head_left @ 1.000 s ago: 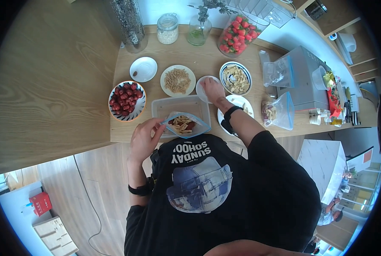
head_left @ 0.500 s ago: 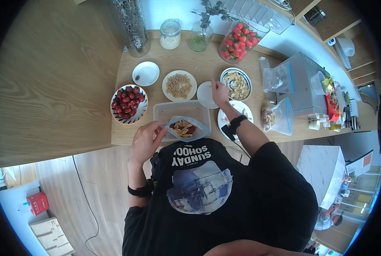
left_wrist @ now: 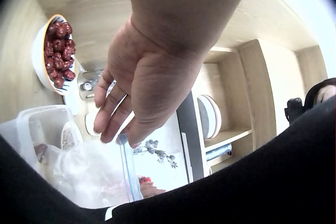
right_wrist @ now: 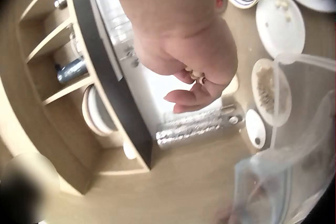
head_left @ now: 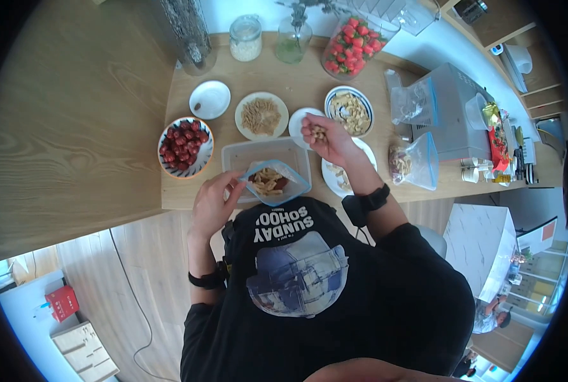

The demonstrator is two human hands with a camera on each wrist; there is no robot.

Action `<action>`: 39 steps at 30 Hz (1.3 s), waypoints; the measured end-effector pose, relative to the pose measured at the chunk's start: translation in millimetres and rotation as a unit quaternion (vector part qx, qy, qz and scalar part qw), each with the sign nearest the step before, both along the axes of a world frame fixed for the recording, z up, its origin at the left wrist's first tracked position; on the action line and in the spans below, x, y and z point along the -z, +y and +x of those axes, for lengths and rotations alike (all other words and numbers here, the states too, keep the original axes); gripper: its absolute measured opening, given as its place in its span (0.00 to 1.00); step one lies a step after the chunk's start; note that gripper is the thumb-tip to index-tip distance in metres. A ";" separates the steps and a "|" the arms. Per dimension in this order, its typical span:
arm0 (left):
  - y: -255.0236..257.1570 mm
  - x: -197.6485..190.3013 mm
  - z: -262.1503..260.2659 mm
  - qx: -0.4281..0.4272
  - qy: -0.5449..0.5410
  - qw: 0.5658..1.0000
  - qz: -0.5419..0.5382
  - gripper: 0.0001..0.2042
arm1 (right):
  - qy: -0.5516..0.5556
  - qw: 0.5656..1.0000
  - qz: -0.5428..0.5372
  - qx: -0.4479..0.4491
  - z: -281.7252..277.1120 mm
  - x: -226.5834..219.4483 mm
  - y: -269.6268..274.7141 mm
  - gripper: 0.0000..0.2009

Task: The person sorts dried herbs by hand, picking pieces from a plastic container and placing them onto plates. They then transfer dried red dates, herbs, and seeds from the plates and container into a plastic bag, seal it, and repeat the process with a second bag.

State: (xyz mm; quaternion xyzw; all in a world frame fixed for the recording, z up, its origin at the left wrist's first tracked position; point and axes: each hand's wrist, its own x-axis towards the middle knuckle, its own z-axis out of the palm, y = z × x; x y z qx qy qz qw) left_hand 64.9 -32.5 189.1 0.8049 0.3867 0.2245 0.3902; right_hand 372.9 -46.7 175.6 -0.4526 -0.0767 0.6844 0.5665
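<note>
In the head view my left hand [head_left: 215, 202] pinches the blue-edged rim of a clear zip bag [head_left: 271, 183]; pale strips and dark red pieces lie inside it. The bag rests in a clear plastic tub [head_left: 233, 155]. My right hand [head_left: 330, 141] is raised above the small white plate [head_left: 296, 124], its fingers curled round several small pale pieces [head_left: 318, 133]. In the right wrist view these pieces [right_wrist: 196, 74] show between palm and fingers, and the small plate [right_wrist: 281, 24] holds a few more. The left wrist view shows the left fingers at the bag's edge [left_wrist: 126, 150].
A bowl of red dates [head_left: 184, 148] stands left of the tub. Behind are a plate of thin strips [head_left: 261, 116], a blue-rimmed plate [head_left: 349, 113] and a white plate with a dark piece [head_left: 210, 100]. A white plate [head_left: 330, 181] and filled bag [head_left: 413, 163] stand right.
My right hand has lifted off the small plate and turned over, with pale pieces now showing in its fingers. The left hand has stayed on the bag's rim.
</note>
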 end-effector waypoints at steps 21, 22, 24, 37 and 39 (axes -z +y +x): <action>-9.4 8.4 6.9 -0.016 -0.024 1.000 -0.001 0.11 | -0.426 0.782 0.250 -0.379 -54.3 -37.3 -36.8 0.15; -9.7 8.5 7.0 -0.015 -0.024 1.000 -0.001 0.11 | -0.375 0.819 0.215 -0.379 -51.8 -44.9 -37.5 0.15; -9.2 8.7 7.4 -0.013 -0.024 1.000 0.002 0.11 | -0.376 0.825 0.251 -0.339 -41.4 -43.7 -38.0 0.14; -3.5 11.9 8.5 -0.005 -0.023 1.000 0.006 0.11 | -0.640 0.647 0.036 -0.412 31.6 63.9 -113.9 0.12; -3.2 10.8 8.0 -0.006 -0.020 1.000 0.019 0.11 | -0.597 0.690 0.007 -0.409 43.9 68.2 -127.1 0.09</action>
